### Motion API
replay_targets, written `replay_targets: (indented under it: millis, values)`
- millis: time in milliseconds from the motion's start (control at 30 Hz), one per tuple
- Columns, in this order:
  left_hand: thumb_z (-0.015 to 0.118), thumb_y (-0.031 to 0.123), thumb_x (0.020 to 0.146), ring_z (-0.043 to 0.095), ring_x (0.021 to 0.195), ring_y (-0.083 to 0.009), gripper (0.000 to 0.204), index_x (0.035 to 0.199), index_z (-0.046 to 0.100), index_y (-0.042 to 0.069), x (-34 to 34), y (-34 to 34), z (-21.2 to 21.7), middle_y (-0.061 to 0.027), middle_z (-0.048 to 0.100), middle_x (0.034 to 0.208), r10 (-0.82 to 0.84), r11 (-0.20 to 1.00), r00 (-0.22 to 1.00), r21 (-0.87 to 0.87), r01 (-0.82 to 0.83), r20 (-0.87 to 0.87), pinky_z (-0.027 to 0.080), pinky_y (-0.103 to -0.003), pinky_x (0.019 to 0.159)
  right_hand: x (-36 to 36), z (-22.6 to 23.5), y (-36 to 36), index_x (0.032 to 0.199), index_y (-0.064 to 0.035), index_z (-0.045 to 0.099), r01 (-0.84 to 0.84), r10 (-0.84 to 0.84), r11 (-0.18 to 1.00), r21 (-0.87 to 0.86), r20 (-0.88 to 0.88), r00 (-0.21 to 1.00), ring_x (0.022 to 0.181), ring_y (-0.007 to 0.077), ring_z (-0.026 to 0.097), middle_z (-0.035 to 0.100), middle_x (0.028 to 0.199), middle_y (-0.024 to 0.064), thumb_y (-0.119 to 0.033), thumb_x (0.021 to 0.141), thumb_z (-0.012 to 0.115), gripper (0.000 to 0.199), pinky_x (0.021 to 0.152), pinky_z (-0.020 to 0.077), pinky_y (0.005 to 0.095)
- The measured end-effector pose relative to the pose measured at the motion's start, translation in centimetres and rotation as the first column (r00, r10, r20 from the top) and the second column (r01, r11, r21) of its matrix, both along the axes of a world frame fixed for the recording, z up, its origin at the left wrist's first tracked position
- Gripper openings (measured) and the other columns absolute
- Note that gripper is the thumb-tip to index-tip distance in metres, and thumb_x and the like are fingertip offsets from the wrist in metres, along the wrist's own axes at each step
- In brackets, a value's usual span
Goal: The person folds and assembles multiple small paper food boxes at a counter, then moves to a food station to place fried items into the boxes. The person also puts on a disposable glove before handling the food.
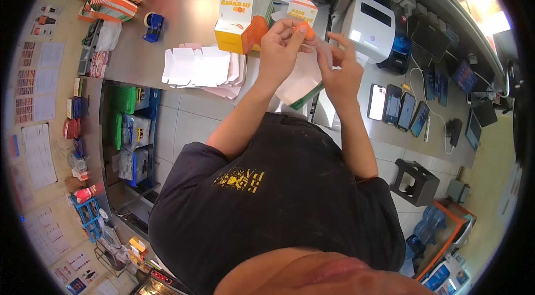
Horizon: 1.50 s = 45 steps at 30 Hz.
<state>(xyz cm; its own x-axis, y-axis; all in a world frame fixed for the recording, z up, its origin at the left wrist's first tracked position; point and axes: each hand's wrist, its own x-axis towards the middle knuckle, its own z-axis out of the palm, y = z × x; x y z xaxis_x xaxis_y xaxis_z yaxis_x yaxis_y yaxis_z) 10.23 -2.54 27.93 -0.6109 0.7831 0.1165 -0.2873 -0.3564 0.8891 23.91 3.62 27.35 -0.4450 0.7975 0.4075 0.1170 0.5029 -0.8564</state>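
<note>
From where I stand, the broad metal surface [186, 2] takes up most of the view, running past the person's front and on to the right. On it, right of the hands, sits a white boxy machine [369, 27]; left of them stands an upright row of nested boxes [237, 8] in white, orange and yellow. Nearer the person lies a loose pile of flat pale cartons [202, 68]. One more carton [298, 79], pale with a green lower edge, is up between the two hands, just in front of the dark shirt. The right hand [343, 65] is partly open, thumb against the pale card; I can't tell whether its fingers close on it too. The left hand [280, 45] pinches the card's orange end [306, 30] between thumb and fingers. Four phones [393, 104] lie side by side, and a blue tape dispenser [153, 27] stands far left.
</note>
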Motion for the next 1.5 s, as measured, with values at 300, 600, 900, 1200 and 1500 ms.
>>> replay_targets:
  millis: [300,600,900,1200,1500]
  values:
    - [0.074,0.009,0.094,0.072,0.086,-0.0129,0.016,0.104,0.069,-0.002,-0.1,-2.1,-0.1,-0.0095,0.075,0.096,-0.166,0.974,0.986,-0.160,0.161,-0.021,0.063,-0.028,0.071,0.2,1.1,-0.6,0.107,0.0028,0.073,-0.122,0.006,0.912,-0.392,-0.284,0.959,0.088,0.0089,0.067,0.075,0.104,0.0101,-0.014,0.100,0.069,0.019,0.081,0.0526,0.0225]
    - [0.075,0.006,0.093,0.071,0.091,-0.0117,0.015,0.104,0.070,-0.004,-1.2,-2.6,0.5,-0.0090,0.074,0.101,-0.198,0.972,0.978,-0.143,0.187,-0.064,0.063,-0.027,0.070,0.0,3.6,-0.7,0.104,-0.0001,0.078,-0.158,0.099,0.924,-0.348,-0.180,0.979,0.094,0.0131,0.070,0.073,0.111,0.0118,-0.014,0.094,0.075,0.017,0.077,0.0591,0.0259]
    - [0.074,0.006,0.094,0.071,0.088,-0.0117,0.015,0.106,0.072,-0.004,-1.0,-3.1,0.6,-0.0091,0.075,0.100,-0.193,0.974,0.977,-0.137,0.179,-0.091,0.062,-0.026,0.069,-0.2,2.8,-1.0,0.099,-0.0015,0.080,-0.034,0.003,0.946,-0.321,-0.097,0.995,0.089,0.0117,0.069,0.075,0.105,0.0088,-0.015,0.091,0.079,0.016,0.072,0.0542,0.0244]
    - [0.073,0.005,0.094,0.072,0.087,-0.0151,0.019,0.111,0.072,-0.004,-2.3,-4.1,0.5,-0.0099,0.075,0.102,-0.264,0.961,0.951,-0.131,0.244,-0.161,0.060,-0.028,0.080,0.3,2.8,-1.6,0.100,0.0009,0.079,-0.111,0.081,0.927,-0.357,-0.097,0.992,0.088,0.0133,0.072,0.076,0.096,0.0099,-0.019,0.089,0.082,0.023,0.078,0.0571,0.0262]
    - [0.067,0.005,0.096,0.074,0.081,-0.0165,0.012,0.105,0.067,-0.003,0.5,-3.4,-1.5,-0.0130,0.077,0.091,-0.050,0.955,0.868,-0.278,-0.103,-0.494,0.057,-0.030,0.070,-1.6,-0.7,-2.8,0.091,-0.0007,0.068,0.080,-0.096,0.979,0.185,0.084,0.992,0.078,0.0253,0.074,0.071,0.086,0.0120,-0.016,0.091,0.076,0.018,0.069,0.0582,0.0342]
